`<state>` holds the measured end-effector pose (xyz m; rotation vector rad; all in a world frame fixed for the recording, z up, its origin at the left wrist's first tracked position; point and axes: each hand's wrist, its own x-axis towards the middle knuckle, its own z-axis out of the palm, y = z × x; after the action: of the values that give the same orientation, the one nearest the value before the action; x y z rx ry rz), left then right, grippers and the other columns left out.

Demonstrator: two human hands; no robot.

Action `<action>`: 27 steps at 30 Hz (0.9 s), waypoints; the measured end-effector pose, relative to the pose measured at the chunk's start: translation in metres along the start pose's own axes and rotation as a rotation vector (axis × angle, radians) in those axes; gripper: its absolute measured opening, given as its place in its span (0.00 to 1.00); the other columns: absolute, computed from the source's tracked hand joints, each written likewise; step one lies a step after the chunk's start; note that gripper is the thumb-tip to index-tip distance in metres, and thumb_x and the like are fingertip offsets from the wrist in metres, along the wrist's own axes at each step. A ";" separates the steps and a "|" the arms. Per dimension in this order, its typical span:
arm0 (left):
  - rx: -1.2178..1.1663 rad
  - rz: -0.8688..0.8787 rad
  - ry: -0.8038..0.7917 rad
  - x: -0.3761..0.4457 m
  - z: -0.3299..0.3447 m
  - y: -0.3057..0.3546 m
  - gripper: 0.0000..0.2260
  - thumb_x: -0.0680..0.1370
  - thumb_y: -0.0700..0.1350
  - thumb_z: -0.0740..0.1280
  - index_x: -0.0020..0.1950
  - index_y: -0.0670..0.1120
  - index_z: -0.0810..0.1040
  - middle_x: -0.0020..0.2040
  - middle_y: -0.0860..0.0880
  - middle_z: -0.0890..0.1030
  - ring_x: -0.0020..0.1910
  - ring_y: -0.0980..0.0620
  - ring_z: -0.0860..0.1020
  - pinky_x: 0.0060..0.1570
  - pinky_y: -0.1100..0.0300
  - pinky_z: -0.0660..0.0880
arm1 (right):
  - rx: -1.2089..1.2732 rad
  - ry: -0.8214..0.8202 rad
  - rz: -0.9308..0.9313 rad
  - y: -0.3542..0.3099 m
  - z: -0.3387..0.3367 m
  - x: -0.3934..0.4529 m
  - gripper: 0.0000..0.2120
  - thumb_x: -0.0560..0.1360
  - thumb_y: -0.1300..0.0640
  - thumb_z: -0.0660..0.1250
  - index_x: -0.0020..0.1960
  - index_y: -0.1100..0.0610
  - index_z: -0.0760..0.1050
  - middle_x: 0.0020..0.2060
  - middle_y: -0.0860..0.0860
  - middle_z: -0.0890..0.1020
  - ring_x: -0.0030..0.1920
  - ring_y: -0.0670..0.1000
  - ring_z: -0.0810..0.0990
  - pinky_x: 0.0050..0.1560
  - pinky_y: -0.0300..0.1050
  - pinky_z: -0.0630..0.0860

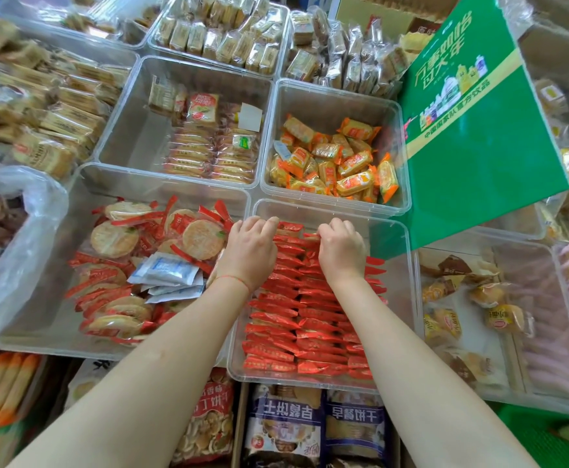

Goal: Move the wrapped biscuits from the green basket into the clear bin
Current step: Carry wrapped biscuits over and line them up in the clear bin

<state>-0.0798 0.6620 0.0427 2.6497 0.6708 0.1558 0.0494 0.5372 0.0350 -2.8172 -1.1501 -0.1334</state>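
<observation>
Left hand: I saw my left hand (251,251) lying knuckles-up on the far end of the rows, fingers curled down onto the red packets; whether it truly gripped one I could not tell.
Right hand: my right hand (340,249) sat just beside it, fingertips pinching the top edge of a packet in the right-hand row.
Wrapped biscuits: the wrapped biscuits (296,312) stood on edge in two close rows, directly under both hands and running back toward me.
Clear bin: the clear bin (408,278) held those rows; bare floor showed beyond my fingertips and along its right side.
Key relation: the rows' long axis ran from my body outward, and both hands worked at the far end, about equally near; the open space lay straight ahead of the fingers.
Green basket: a green meshed surface (546,434) showed well behind and right of my right hand; I judged it the basket, though little was visible.
Next move, as I judged: the right hand was nearer for fetching more.
</observation>
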 end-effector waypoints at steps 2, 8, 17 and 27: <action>0.012 0.006 -0.008 0.000 0.000 0.000 0.19 0.80 0.41 0.57 0.71 0.42 0.69 0.60 0.44 0.78 0.63 0.43 0.71 0.66 0.49 0.64 | -0.028 -0.099 -0.005 0.002 0.006 -0.003 0.11 0.75 0.70 0.58 0.47 0.62 0.78 0.44 0.56 0.78 0.47 0.58 0.75 0.45 0.49 0.71; 0.019 0.009 -0.004 0.000 0.000 0.000 0.18 0.80 0.40 0.58 0.70 0.42 0.71 0.60 0.45 0.78 0.63 0.43 0.71 0.65 0.49 0.64 | -0.054 -0.219 -0.014 -0.015 0.009 0.007 0.11 0.78 0.62 0.58 0.51 0.61 0.79 0.49 0.56 0.78 0.52 0.58 0.76 0.50 0.50 0.70; 0.041 0.021 -0.011 0.003 0.001 0.000 0.16 0.79 0.40 0.58 0.67 0.42 0.72 0.60 0.45 0.78 0.63 0.43 0.70 0.63 0.50 0.64 | 0.047 -0.363 0.126 0.008 0.025 -0.021 0.32 0.79 0.36 0.47 0.78 0.52 0.59 0.75 0.52 0.66 0.74 0.53 0.63 0.72 0.62 0.54; 0.130 0.059 0.018 0.002 0.003 -0.002 0.15 0.78 0.40 0.58 0.63 0.43 0.74 0.58 0.44 0.79 0.63 0.43 0.71 0.65 0.47 0.63 | 0.191 -0.278 0.059 0.003 -0.001 -0.073 0.26 0.82 0.43 0.51 0.77 0.52 0.63 0.77 0.50 0.63 0.78 0.52 0.55 0.76 0.59 0.45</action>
<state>-0.0786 0.6632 0.0396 2.7979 0.6281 0.1584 -0.0005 0.4850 0.0270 -2.7542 -1.0607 0.3638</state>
